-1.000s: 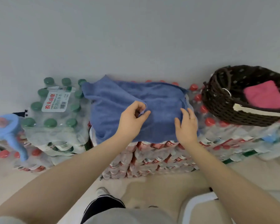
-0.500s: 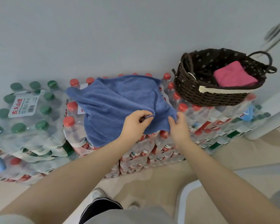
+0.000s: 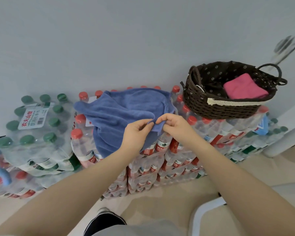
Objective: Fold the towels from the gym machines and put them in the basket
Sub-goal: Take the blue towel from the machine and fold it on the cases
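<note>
My 2 hands meet at the near edge of the blue terry-cloth towel, which lies spread over the shrink-wrapped packs of red-capped water bottles stacked against the grey wall. My left hand pinches the towel's near corner between thumb and fingers, and my right hand pinches the same edge just beside it, the fingertips of the 2 hands almost touching. The rest of the towel lies beyond my hands, bunched in soft folds, with its left part hanging down over the front of the packs. To my right, on the same stack, sits the dark brown woven basket with a flowered lining, well apart from the towel; 1 folded pink towel lies inside it. A pack of green-capped bottles stands to my left.
</note>
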`<state>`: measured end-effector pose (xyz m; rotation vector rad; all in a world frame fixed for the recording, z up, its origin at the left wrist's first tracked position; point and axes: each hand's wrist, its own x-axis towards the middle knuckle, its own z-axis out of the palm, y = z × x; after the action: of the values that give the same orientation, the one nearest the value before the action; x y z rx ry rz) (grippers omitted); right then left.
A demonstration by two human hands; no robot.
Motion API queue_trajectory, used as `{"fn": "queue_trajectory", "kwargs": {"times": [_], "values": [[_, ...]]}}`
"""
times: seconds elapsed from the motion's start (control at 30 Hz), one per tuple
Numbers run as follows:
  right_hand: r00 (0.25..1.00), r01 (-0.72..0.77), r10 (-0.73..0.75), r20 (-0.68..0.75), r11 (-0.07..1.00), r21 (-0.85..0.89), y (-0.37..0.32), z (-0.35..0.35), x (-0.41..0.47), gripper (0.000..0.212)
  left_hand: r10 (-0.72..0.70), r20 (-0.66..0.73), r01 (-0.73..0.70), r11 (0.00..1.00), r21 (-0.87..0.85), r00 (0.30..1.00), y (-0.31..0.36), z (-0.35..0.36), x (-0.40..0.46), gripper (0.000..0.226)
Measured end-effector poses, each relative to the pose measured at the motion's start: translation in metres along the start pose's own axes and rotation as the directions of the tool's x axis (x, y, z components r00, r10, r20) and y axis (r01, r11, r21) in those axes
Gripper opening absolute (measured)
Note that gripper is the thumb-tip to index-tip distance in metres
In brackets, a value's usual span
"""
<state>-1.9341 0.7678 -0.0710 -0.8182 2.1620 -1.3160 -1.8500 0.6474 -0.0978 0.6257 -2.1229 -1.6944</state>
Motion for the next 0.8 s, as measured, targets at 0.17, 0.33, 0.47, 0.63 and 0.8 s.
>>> {"fn": "queue_trajectory", "kwargs": {"times": [0.17,0.33,0.47,0.63,0.8], "values": [[0.999,0.039,-0.041,-0.004,0.979,-0.201,-0.001,0.002,0.006,0.015,-0.002,0.014,0.003,1.0,-0.02,1.0,-0.002,-0.004,-0.005,0.022],[0.997,0.071,-0.071,0.013,0.941,-0.33,0.001,0.006,0.005,0.019,-0.048,0.05,0.047,0.999,0.009,0.998,-0.001,-0.008,-0.008,0.022],[0.995,0.077,-0.093,-0.03,0.934,-0.349,-0.001,0.006,0.007,0.019,-0.068,0.088,0.069,0.998,-0.007,0.994,0.002,-0.01,-0.005,0.019],[0.994,0.08,-0.098,-0.038,0.942,-0.326,-0.003,0.01,0.005,0.019,-0.137,0.184,0.157,0.983,-0.1,0.973,0.006,-0.011,-0.009,0.028],[0.995,0.067,-0.088,-0.047,0.939,-0.338,-0.006,0.009,0.005,0.018,-0.078,0.227,0.093,0.994,-0.056,0.971,0.009,-0.013,-0.013,0.023]]}}
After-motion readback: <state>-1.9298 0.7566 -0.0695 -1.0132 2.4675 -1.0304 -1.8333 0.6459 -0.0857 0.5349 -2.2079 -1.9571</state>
